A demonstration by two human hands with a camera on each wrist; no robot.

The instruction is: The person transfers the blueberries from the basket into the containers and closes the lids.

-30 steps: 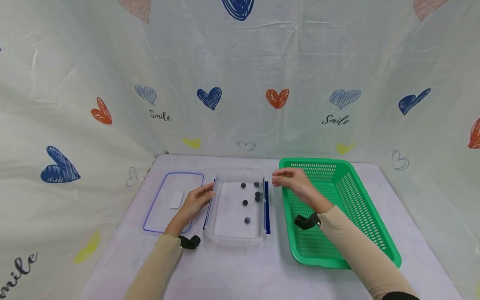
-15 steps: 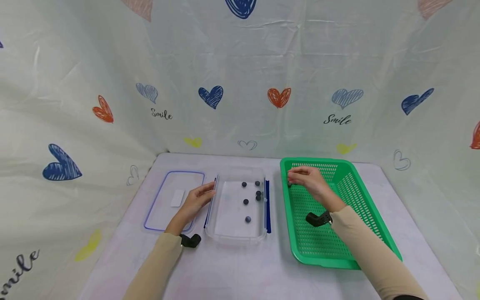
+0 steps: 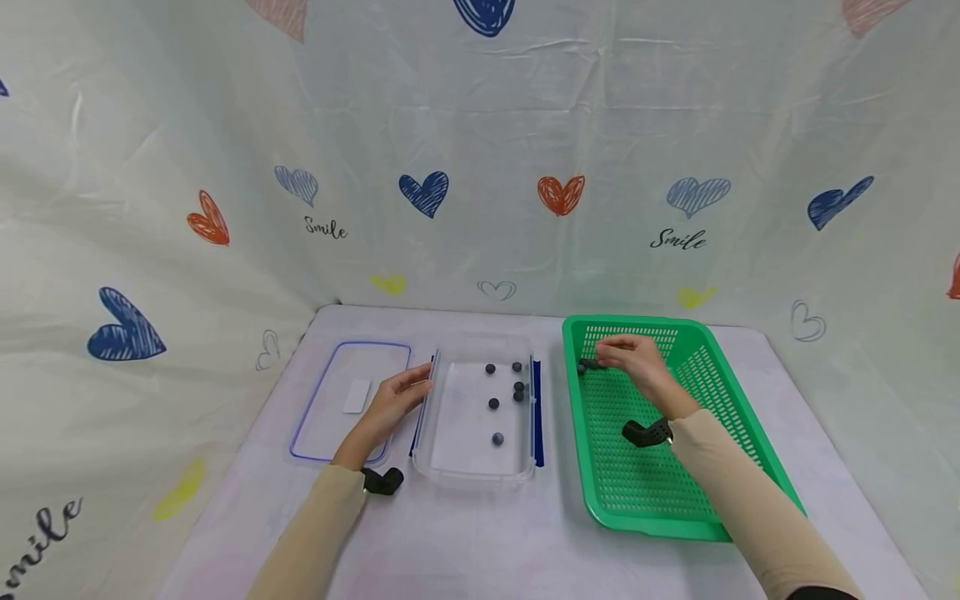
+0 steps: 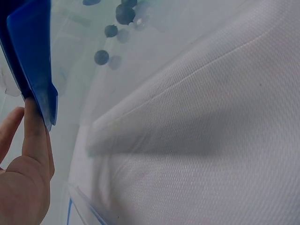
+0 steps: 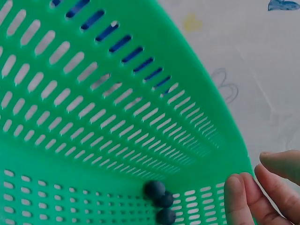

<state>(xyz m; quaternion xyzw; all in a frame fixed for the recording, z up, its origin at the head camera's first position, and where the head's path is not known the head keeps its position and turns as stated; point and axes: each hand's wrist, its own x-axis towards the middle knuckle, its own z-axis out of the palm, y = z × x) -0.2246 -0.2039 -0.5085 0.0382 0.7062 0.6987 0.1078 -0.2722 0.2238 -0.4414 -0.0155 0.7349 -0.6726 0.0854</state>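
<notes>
My left hand (image 3: 390, 408) rests its extended fingers against the left side of a clear plastic food container (image 3: 472, 479), by its blue latch (image 4: 33, 56). Inside the container lie several blueberries (image 3: 498, 438), spread toward its right half. My right hand (image 3: 641, 367) hovers over the far end of a green slotted basket (image 3: 588, 475), its thumb apart from the fingers and nothing between them. Close beside those fingertips, a small line of dark blueberries (image 5: 165, 199) lies in the basket's far left corner.
A clear lid with a blue seal (image 3: 335, 343) lies left of the container, partly behind my left hand. A white label (image 3: 357, 396) shows on it. Heart-printed sheeting (image 3: 495, 125) rises behind the white-covered table (image 3: 465, 542).
My right hand has moved right, from the gap beside the container to over the basket, uncovering blueberries in the corner. My left hand stays at the container's side.
</notes>
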